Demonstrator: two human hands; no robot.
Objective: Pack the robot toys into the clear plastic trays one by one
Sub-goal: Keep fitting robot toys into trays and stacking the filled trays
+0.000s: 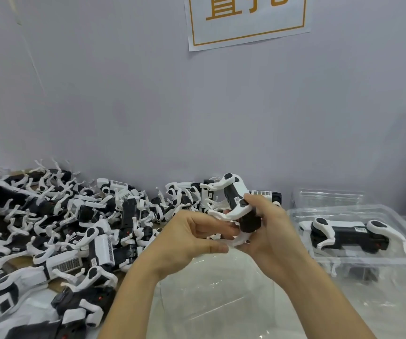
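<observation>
Over an empty clear tray (211,297), the right hand (270,231) grips a black-and-white robot toy (240,204) by its body while the left hand (189,238) pinches a white leg, apparently folding it to fit. Beside them, a filled tray (358,261) holds one packed toy (351,232). A heap of unpacked toys (57,228) covers the surface up to a grey wall (123,94) bearing a paper sign (246,18).

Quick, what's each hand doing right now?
Left hand: fingers pinch the robot toy's lower end.
Right hand: grips the same toy.
</observation>
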